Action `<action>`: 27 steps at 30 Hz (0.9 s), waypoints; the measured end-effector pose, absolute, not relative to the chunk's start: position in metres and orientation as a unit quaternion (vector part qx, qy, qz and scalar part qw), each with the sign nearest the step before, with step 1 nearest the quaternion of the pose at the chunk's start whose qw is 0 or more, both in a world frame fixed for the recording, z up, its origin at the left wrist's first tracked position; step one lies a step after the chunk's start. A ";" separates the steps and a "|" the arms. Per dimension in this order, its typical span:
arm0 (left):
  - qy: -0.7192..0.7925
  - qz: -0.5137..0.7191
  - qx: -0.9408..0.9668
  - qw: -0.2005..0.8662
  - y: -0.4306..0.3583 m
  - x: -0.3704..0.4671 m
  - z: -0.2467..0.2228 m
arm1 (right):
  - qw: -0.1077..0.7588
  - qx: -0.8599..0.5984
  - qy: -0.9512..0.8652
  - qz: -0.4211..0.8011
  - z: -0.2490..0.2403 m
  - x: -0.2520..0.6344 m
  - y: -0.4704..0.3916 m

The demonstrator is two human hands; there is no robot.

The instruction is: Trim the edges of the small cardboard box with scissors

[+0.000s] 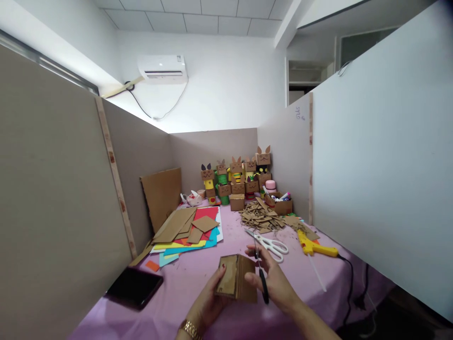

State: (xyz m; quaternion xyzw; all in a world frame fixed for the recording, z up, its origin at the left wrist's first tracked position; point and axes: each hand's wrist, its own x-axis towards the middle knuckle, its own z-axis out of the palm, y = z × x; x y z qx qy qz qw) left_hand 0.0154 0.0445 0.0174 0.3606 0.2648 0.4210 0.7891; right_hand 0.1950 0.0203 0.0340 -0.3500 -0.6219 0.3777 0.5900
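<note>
My left hand [213, 288] grips a small brown cardboard box [228, 277] from its left side, the thumb lying on its face. A cardboard flap [247, 283] stands out on the box's right side. In my right hand [274, 278] is a slim black-handled cutting tool [264, 286]. It is held roughly upright beside the flap, and whether it is a knife or scissors I cannot tell. The right thumb reaches to the flap's edge. White-handled scissors [272, 246] lie just beyond my right hand.
A yellow glue gun [314, 246] with a cord lies at right. Cardboard scraps [262, 217] are piled behind the scissors. Coloured paper and cardboard sheets [177, 226] lie left, a black tablet [136, 287] nearer. Several cardboard animal figures [236, 172] and a box of markers [281, 204] stand behind.
</note>
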 end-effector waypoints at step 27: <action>0.380 0.573 0.534 0.492 0.044 0.026 0.017 | 0.631 -0.340 -0.536 0.447 0.006 0.189 0.006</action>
